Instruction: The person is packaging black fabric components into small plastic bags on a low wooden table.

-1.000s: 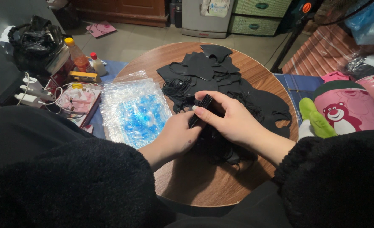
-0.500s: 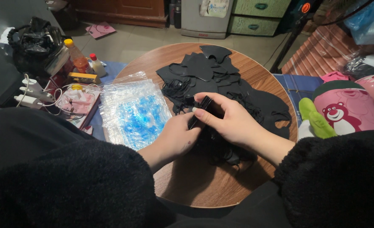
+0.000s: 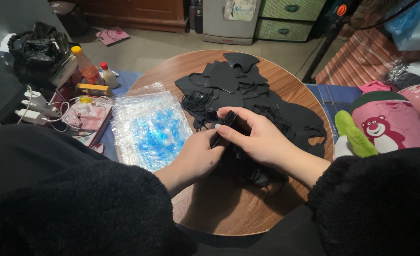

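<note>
- Your left hand (image 3: 198, 154) and right hand (image 3: 260, 137) met over the round table (image 3: 229, 208), both pinched on one folded black mask (image 3: 223, 129), squeezing it flat.
- Mask pile (image 3: 248, 92) sat just behind; clear bags (image 3: 150, 125) lay left, within reach.

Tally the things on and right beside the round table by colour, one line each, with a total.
Black: 1 heap of fabric pieces, too overlapped to count singly, plus 1 folded piece held by both hands
Clear with blue: 1 stack of plastic bags
Orange: 1 bottle
White: 1 small bottle
Pink: 1 bear-printed container
Total: 6
</note>
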